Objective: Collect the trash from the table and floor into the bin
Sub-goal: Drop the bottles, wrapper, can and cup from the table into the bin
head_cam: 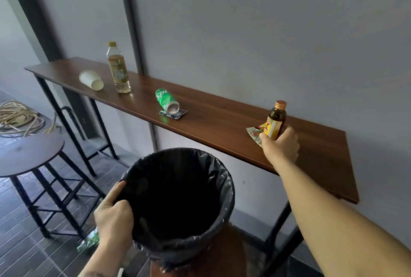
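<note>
A long wooden table [213,118] runs along the grey wall. My right hand [281,146] grips a small brown glass bottle [276,118] with a gold cap, standing on a crumpled wrapper [254,134] near the table's right end. My left hand [113,216] holds the rim of a bin [184,205] lined with a black bag, just in front of the table. Further left on the table lie a green soda can [165,99] on a dark flat packet [172,113], an upright clear bottle [117,69] and a tipped white paper cup [91,80].
A green crumpled wrapper [89,242] lies on the dark floor beside my left wrist. A round stool [26,154] stands at the left. Coiled rope [17,117] lies on the floor behind it. The bin rests on a brown stool seat [231,254].
</note>
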The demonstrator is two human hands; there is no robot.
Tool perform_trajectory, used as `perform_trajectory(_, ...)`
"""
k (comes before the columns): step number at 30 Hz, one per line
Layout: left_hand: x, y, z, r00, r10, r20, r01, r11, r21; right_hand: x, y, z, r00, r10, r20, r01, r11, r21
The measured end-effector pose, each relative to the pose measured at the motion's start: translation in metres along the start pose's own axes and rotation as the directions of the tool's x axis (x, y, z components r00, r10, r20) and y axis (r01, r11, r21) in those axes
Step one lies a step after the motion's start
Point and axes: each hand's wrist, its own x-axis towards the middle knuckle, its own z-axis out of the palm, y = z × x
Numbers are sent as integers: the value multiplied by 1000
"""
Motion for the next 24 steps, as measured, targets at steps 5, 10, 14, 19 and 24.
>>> perform_trajectory(5, 0, -7, 2, 999, -2, 38, 1, 999, 32, 9, -4, 5, 995, 93, 26, -93, 996, -7)
perform_trajectory(10, 5, -14, 0, 997, -9, 80, 10, 1000, -14, 4, -6, 3, 993, 117, 12, -117, 993, 26)
perform_trajectory(14, 4, -12, -1, 994, -29, 102, 32, 999, -32, -19, -8, -4, 998, 63, -2, -63, 993, 99)
perform_trajectory(19, 6, -11, -4, 996, 6, 84, -10, 999, 41, -57, -24, -11, 979, -175, 104, 151, 967, 204)
perform_trajectory(24, 0, -4, 0, 996, -17, 90, 13, 999, 49, -114, -32, 5, 719, -331, 611, 298, 941, 159)
